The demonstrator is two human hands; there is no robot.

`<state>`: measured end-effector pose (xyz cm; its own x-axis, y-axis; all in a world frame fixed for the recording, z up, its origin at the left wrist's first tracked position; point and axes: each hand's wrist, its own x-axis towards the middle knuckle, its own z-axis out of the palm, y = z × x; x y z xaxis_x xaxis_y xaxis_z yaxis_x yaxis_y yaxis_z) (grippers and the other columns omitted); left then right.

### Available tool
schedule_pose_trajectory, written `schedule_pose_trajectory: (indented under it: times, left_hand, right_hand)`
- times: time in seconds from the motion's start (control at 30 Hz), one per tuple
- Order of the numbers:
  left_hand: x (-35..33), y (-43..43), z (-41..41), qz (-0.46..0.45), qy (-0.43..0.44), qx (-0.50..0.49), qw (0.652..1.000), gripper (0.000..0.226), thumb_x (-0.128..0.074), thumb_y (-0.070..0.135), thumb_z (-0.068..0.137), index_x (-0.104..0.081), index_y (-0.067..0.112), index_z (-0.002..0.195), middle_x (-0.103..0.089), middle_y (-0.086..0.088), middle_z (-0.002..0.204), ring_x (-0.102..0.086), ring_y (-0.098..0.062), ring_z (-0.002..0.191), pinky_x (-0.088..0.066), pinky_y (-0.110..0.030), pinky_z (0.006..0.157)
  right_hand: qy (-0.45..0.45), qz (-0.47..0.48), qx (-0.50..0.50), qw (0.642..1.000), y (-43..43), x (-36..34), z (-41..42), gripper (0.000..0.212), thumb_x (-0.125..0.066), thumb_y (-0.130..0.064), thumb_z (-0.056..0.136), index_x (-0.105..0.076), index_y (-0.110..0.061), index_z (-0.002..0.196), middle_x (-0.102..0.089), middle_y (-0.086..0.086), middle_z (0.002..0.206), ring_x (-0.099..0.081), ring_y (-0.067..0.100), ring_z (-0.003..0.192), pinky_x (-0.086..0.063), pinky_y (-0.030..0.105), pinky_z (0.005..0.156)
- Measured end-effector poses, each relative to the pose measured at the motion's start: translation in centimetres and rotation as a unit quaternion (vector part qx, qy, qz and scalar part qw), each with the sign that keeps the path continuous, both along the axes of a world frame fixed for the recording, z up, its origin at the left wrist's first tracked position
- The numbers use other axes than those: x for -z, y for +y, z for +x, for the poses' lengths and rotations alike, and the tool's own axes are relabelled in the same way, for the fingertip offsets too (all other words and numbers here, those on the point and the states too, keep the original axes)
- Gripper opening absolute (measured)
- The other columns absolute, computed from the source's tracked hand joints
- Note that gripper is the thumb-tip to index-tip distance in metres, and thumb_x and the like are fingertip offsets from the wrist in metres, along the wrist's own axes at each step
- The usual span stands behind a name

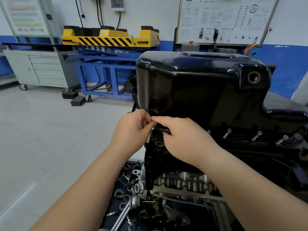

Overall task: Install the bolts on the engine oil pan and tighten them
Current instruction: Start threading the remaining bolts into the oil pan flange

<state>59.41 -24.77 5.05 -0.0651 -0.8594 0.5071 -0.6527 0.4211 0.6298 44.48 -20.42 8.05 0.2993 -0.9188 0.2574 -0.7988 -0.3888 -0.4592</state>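
The black oil pan [200, 84] sits upside down on top of the engine block [183, 182], filling the centre and right. Several silver bolts [227, 133] stand partly raised along its right flange. An L-shaped hex key [150, 134] is at the pan's front left corner. My right hand [181, 142] grips the key's horizontal arm. My left hand [131, 130] curls around the bend from the left, fingertips meeting my right hand's at the top. The key's tip and any bolt under it are hidden by my hands.
Loose parts, a chain [121, 195] and a long metal tool [123, 212] lie on a dark mat below the engine. A blue and yellow lift stand [108, 52] and a grey drawer cabinet [43, 69] stand behind on the tiled floor. A wiring board [225, 19] hangs at the back right.
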Motion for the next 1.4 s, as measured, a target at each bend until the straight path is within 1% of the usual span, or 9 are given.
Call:
schedule_pose_trajectory:
  times: [0.07,0.33,0.47,0.67,0.83,1.0,1.17,1.27,1.4]
  left_hand:
    - [-0.1,-0.2,0.2,0.012,-0.001,0.015,1.0,0.021,-0.065,0.018,0.084,-0.054,0.027,0.069,-0.055,0.002,0.052,-0.043,-0.005,0.044,-0.031,-0.013,0.045]
    - [0.0,0.0,1.2,0.027,0.042,0.007,0.999,0.017,-0.065,0.022,0.085,-0.062,0.034,0.073,-0.052,0.006,0.049,-0.046,-0.003,0.048,-0.035,-0.011,0.047]
    - [0.0,-0.2,1.9,0.034,0.096,-0.031,0.994,0.009,-0.063,0.019,0.087,-0.069,0.024,0.084,-0.045,0.01,0.042,-0.043,-0.003,0.042,-0.033,-0.012,0.046]
    - [0.1,0.1,1.5,0.057,0.129,-0.003,0.99,0.018,-0.063,0.016,0.087,-0.065,0.031,0.076,-0.041,0.011,0.04,-0.04,-0.002,0.041,-0.031,-0.01,0.043]
    - [0.4,0.3,0.7,0.068,0.11,0.029,0.991,0.014,-0.068,0.018,0.083,-0.066,0.029,0.075,-0.041,0.013,0.036,-0.039,-0.001,0.038,-0.031,-0.008,0.042]
    - [0.6,0.1,0.0,0.047,0.082,0.0,0.996,0.017,-0.068,0.021,0.083,-0.062,0.029,0.069,-0.043,0.011,0.037,-0.039,-0.004,0.038,-0.03,-0.013,0.042]
    - [0.5,0.3,-0.2,0.028,0.087,-0.007,0.996,0.02,-0.068,0.018,0.081,-0.059,0.025,0.064,-0.045,0.013,0.037,-0.041,-0.003,0.037,-0.031,-0.013,0.041]
    - [0.4,0.3,-0.3,0.029,0.094,-0.011,0.995,0.019,-0.069,0.018,0.079,-0.06,0.024,0.064,-0.043,0.011,0.038,-0.039,-0.003,0.038,-0.03,-0.014,0.042]
    - [0.4,0.2,-0.3,0.032,0.09,-0.019,0.995,0.02,-0.071,0.02,0.078,-0.06,0.026,0.063,-0.042,0.01,0.039,-0.04,-0.003,0.039,-0.03,-0.013,0.041]
  right_hand:
    - [0.017,-0.012,0.004,1.0,0.1,0.0,0.1,0.055,-0.042,-0.014,0.087,-0.042,-0.042,0.134,-0.056,-0.013,0.069,-0.042,0.003,0.05,-0.036,0.022,0.049]
    - [0.022,-0.005,0.012,1.0,0.1,0.0,0.1,0.058,-0.042,-0.015,0.089,-0.036,-0.045,0.138,-0.05,-0.019,0.069,-0.032,-0.002,0.049,-0.027,0.017,0.047]
    - [0.026,0.008,0.021,0.999,0.2,-0.4,-0.2,0.058,-0.041,-0.016,0.09,-0.036,-0.049,0.137,-0.065,-0.014,0.104,-0.033,-0.002,0.046,-0.023,0.012,0.043]
    - [0.022,0.03,0.015,0.999,0.2,0.0,-0.4,0.063,-0.04,-0.012,0.089,-0.034,-0.054,0.135,-0.054,-0.017,0.06,-0.048,-0.005,0.039,-0.026,0.01,0.03]
    - [0.022,0.025,0.006,0.999,0.0,0.3,-0.3,0.064,-0.04,-0.013,0.09,-0.029,-0.055,0.137,-0.064,-0.018,0.107,-0.048,-0.001,0.044,-0.031,0.013,0.04]
    - [0.006,0.029,-0.005,1.0,-0.1,0.6,-0.2,0.063,-0.041,-0.015,0.09,-0.027,-0.052,0.139,-0.062,-0.012,0.118,-0.043,-0.001,0.049,-0.037,0.017,0.05]
    - [0.023,0.017,0.005,1.0,0.6,1.4,0.6,0.07,-0.043,-0.016,0.089,-0.014,-0.046,0.145,-0.051,-0.011,0.057,-0.041,0.004,0.044,-0.038,0.023,0.042]
    - [0.021,0.008,0.016,1.0,0.8,1.4,0.6,0.07,-0.043,-0.016,0.089,-0.012,-0.045,0.145,-0.061,-0.007,0.075,-0.053,0.007,0.054,-0.054,0.032,0.055]
    - [0.02,-0.003,0.019,1.0,0.8,1.3,0.8,0.068,-0.042,-0.015,0.088,-0.015,-0.042,0.145,-0.066,-0.001,0.098,-0.064,0.018,0.091,-0.057,0.038,0.072]
